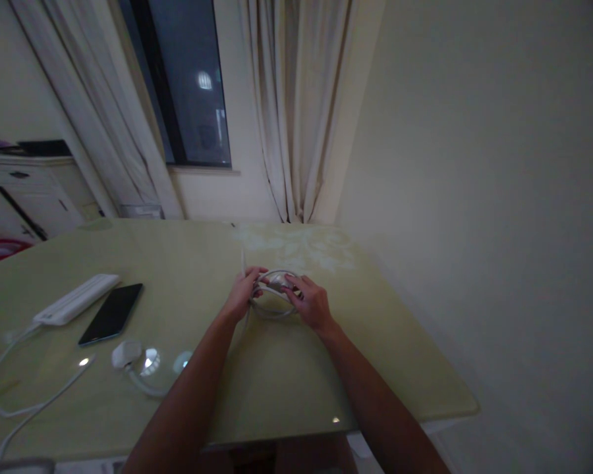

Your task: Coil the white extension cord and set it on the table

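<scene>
A white cable (271,315) is wound into a loose coil over the middle of the table. At the coil's left side, my left hand (244,293) is closed round the strands. My right hand (310,299) grips the coil's right side, its thumb and fingers at a whitish piece (278,282) inside the loop, too blurred to name. A tail of cable hangs below my left hand. Left of my forearm lies a white plug (127,353), its thick cord running under that arm; whether it joins the coil is hidden.
On the left of the pale green glossy table (375,355) lie a white power strip (79,299) and a black phone (111,314). A thin white cable (39,405) curves near the front left edge. A wall (474,197) borders the right side; curtains (296,118) hang behind.
</scene>
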Demonstrator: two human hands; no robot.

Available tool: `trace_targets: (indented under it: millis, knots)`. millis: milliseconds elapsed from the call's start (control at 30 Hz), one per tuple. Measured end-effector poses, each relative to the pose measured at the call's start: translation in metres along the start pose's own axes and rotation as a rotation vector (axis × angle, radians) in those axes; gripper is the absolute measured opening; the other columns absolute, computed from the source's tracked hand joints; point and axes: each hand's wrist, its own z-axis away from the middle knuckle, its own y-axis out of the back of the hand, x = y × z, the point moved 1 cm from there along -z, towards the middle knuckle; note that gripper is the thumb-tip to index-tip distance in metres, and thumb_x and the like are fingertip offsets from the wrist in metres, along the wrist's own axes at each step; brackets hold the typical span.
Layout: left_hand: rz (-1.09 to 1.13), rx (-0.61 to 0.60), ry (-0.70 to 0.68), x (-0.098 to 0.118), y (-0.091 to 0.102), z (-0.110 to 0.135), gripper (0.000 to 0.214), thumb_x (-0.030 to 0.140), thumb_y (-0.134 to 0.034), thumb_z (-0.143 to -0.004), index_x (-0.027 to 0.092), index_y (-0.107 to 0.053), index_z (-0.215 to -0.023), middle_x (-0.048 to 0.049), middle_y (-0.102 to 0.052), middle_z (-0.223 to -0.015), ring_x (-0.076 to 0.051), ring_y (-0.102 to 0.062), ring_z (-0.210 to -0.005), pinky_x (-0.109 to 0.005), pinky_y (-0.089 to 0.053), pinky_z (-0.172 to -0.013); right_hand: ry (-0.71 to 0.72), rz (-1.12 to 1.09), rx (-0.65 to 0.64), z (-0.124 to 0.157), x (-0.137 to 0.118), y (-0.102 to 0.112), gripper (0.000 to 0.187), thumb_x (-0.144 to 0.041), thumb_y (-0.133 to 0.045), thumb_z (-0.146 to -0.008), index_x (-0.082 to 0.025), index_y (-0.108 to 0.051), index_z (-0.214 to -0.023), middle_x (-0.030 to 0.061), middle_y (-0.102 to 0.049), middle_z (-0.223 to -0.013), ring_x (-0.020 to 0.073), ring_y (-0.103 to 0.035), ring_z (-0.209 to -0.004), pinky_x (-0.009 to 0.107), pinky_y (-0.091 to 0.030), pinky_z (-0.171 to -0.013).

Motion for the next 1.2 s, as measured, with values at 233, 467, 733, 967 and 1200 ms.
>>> trace_targets:
  millis: [233, 467, 733, 967, 1200]
  knots:
    - [-0.05, -0.07, 0.109, -0.001, 0.003, 0.006, 0.032, 0.038, -0.069, -0.08, 0.018, -0.067, -0.105, -0.0055, -0.074, -0.092, -0.014, -0.069, -0.058, -0.022, -0.05, -0.05, 0.035, -0.149, -0.023, 0.0, 0.006, 0.003, 0.032, -0.039, -0.06, -0.1, -0.025, -0.07, -0.127, 0.0069, -0.07, -0.102, 0.0161, -0.067, -0.077, 0.027, -0.054, -0.075]
    - [0.055, -0.269, 0.18, -0.006, 0.009, 0.011, 0.04, 0.041, -0.066, -0.081, 0.017, -0.07, -0.114, -0.0117, -0.074, -0.116, -0.021, -0.075, -0.082, -0.027, -0.057, -0.064, 0.052, -0.288, -0.034, 0.004, 0.002, -0.003, 0.029, -0.032, -0.059, -0.1, -0.027, -0.065, -0.128, 0.0073, -0.066, -0.11, 0.016, -0.066, -0.081, 0.027, -0.056, -0.074]
    - [0.104, -0.224, 0.115, -0.013, 0.006, -0.001, 0.031, 0.035, -0.067, -0.079, 0.015, -0.073, -0.101, -0.0098, -0.078, -0.102, -0.021, -0.073, -0.085, -0.032, -0.06, -0.079, -0.005, -0.33, 0.014, -0.001, 0.003, -0.005, 0.026, -0.035, -0.062, -0.097, -0.024, -0.067, -0.12, 0.0064, -0.066, -0.107, 0.0147, -0.065, -0.074, 0.028, -0.055, -0.072]
    - [0.077, -0.184, 0.056, -0.013, 0.008, -0.002, 0.032, 0.035, -0.065, -0.075, 0.014, -0.073, -0.097, -0.0087, -0.078, -0.094, -0.022, -0.073, -0.081, -0.03, -0.059, -0.072, -0.116, -0.493, 0.0, 0.001, -0.003, -0.008, 0.032, -0.04, -0.065, -0.093, -0.025, -0.056, -0.12, 0.0055, -0.068, -0.113, 0.0152, -0.07, -0.077, 0.029, -0.057, -0.074]
    - [0.031, -0.081, -0.053, -0.017, 0.002, -0.003, 0.037, 0.03, -0.06, -0.068, 0.014, -0.074, -0.098, -0.0065, -0.077, -0.088, -0.02, -0.071, -0.078, -0.03, -0.057, -0.073, -0.531, -1.064, 0.001, -0.007, -0.002, -0.017, 0.057, -0.065, -0.057, -0.092, -0.029, -0.041, -0.134, 0.0056, -0.068, -0.117, 0.0163, -0.073, -0.073, 0.032, -0.061, -0.069]
